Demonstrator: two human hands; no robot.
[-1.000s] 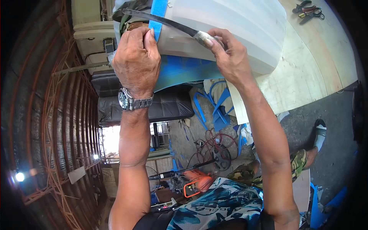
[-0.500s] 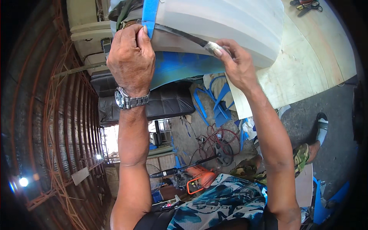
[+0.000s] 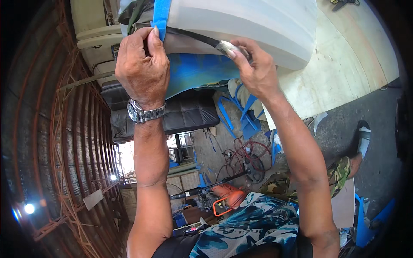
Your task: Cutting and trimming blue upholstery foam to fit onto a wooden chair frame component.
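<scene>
My left hand (image 3: 143, 69) is closed, thumb and fingertips pinching the lower end of a blue strip (image 3: 161, 10). In my right hand (image 3: 256, 69) is a long, narrow dark knife (image 3: 195, 37), gripped by its whitish, wrapped-looking handle. Its blade points left and reaches the strip beside my left thumb; the tip is hidden there. Behind the blade lies a large pale, layered sheet covering (image 3: 245, 21) with a curved lower edge. Below that hangs a blue panel (image 3: 193, 71).
A pale plywood board (image 3: 340, 64) spreads to the right, with scissors (image 3: 344, 3) at its far edge. A dark padded seat (image 3: 185, 116) stands beneath my hands. On the floor lie blue scraps (image 3: 249, 129), a reddish hose (image 3: 241, 155) and an orange machine (image 3: 232, 195).
My right hand has moved left with the knife, nearer my left hand, and more of the blade has passed the strip. My left hand has shifted slightly left, still pinching.
</scene>
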